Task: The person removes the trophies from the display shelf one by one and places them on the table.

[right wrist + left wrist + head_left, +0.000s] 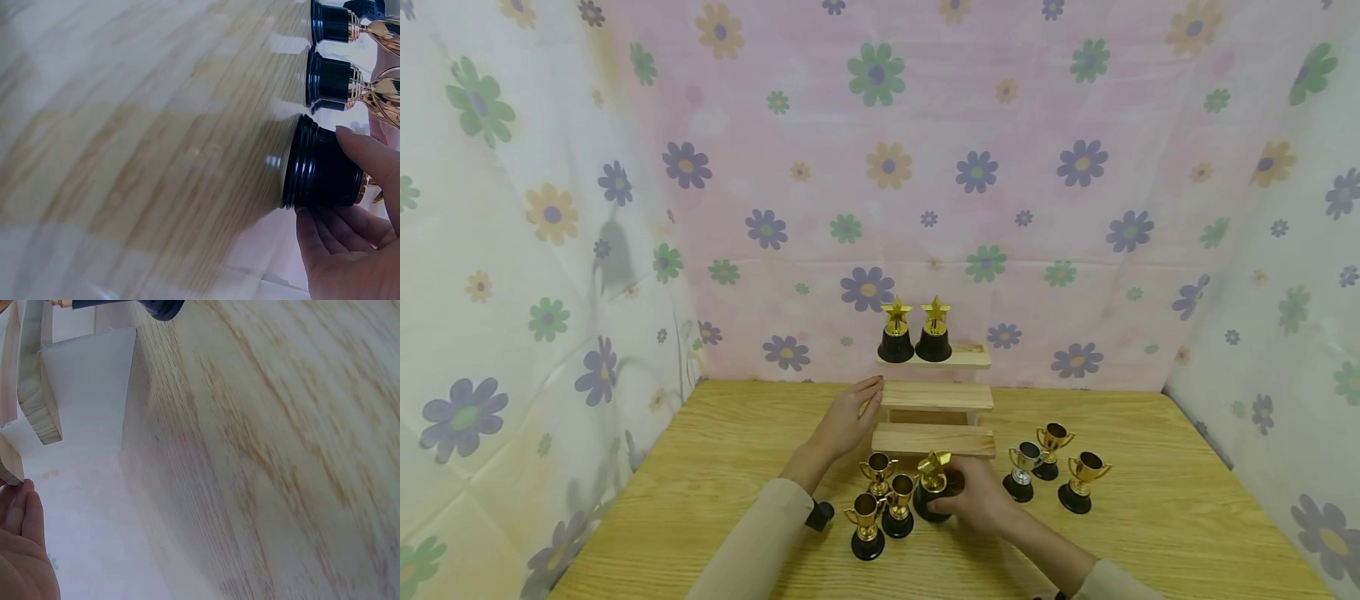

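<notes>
My right hand (pixel 981 498) grips a gold star trophy (pixel 932 477) by its black base, thumb on one side and fingers on the other. In the right wrist view, its black base (pixel 322 167) is close over the tabletop, star mostly hidden. My left hand (pixel 844 423) touches the left end of a three-tier wooden shelf (pixel 936 397), its fingers nearly straight. The left wrist view shows those fingertips (pixel 28 487) at a plank's corner. Two more star trophies, a left one (pixel 896 340) and a right one (pixel 934 340), stand on the top tier.
Left of the held trophy stand gold cup trophies (pixel 867 527) on black bases. To the right are a silver cup (pixel 1022 471) and two gold cups, one behind (pixel 1054 446) and one farther right (pixel 1084 483). A flowered cloth (pixel 925 167) hangs behind the wooden table (pixel 1157 467).
</notes>
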Action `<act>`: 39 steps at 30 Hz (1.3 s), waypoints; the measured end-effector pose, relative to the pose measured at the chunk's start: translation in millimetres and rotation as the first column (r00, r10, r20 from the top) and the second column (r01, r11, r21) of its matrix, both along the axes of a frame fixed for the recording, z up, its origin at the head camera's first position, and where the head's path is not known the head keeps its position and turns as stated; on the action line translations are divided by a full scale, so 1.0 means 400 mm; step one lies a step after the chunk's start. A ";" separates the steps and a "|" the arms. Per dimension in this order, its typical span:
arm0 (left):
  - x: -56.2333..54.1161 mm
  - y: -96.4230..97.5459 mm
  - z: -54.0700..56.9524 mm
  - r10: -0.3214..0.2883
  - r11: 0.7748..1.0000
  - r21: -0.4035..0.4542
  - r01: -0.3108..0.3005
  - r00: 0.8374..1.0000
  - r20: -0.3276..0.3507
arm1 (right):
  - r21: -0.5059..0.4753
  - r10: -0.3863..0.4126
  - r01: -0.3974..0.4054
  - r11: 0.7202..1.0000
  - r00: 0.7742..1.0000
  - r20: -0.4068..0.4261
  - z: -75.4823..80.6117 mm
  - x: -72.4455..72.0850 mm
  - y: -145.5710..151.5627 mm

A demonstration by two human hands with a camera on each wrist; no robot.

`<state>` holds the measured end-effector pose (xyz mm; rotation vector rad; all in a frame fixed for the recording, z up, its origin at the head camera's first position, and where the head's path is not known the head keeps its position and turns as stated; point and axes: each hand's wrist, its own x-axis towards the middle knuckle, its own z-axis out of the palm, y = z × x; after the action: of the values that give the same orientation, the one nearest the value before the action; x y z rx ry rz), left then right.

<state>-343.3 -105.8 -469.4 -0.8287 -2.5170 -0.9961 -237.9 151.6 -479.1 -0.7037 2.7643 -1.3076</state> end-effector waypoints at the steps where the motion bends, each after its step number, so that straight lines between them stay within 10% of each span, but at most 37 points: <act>1: 0.000 0.000 0.000 0.000 1.000 0.000 0.000 1.000 0.002 | 0.007 -0.007 0.007 1.000 1.000 -0.008 0.000 0.001 -0.001; 23: -0.002 0.001 -0.003 0.011 1.000 0.012 -0.011 1.000 0.017 | 0.040 -0.074 0.072 0.997 0.997 0.037 -0.007 0.012 -0.006; 39: 0.000 0.000 0.000 -0.001 1.000 0.010 0.001 1.000 0.010 | 0.104 -0.049 0.037 0.994 0.992 0.114 0.114 0.055 0.059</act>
<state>-343.5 -106.0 -469.4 -0.8240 -2.5180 -1.0139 -215.9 175.0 -433.5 -0.5470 2.7435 -1.1648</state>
